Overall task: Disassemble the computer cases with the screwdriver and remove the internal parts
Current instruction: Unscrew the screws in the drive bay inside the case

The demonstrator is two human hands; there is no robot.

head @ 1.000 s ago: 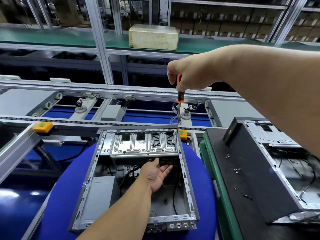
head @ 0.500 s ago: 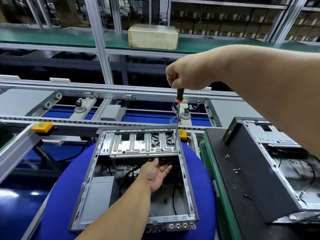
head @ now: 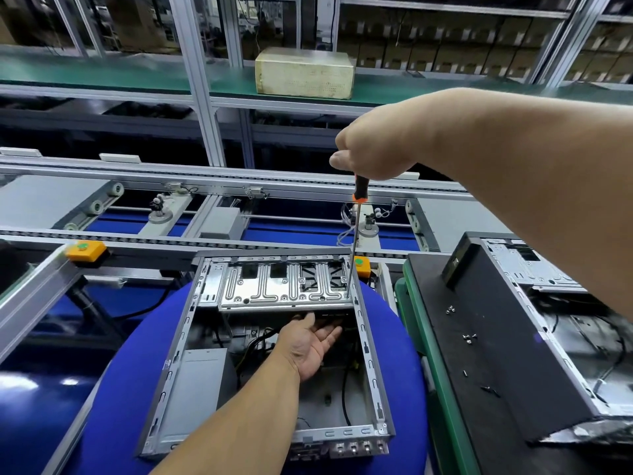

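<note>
Right hand [head: 373, 145]: clenched round the screwdriver [head: 356, 231] handle, shaft upright, tip at the drive cage [head: 284, 286] right edge.
Left hand [head: 313, 341]: released, palm up, fingers under the cage inside the open case [head: 267, 354].
Case: on the blue pad [head: 130, 371], near centre.
Right: second case [head: 548, 323] on the bench [head: 479, 354], loose screws [head: 469, 337] beside it.
Far: conveyor [head: 205, 200], beige box [head: 305, 73] on shelf.

Both forearms bare, no sleeves; left hand [head: 313, 344], right hand [head: 371, 149] ungloved.
</note>
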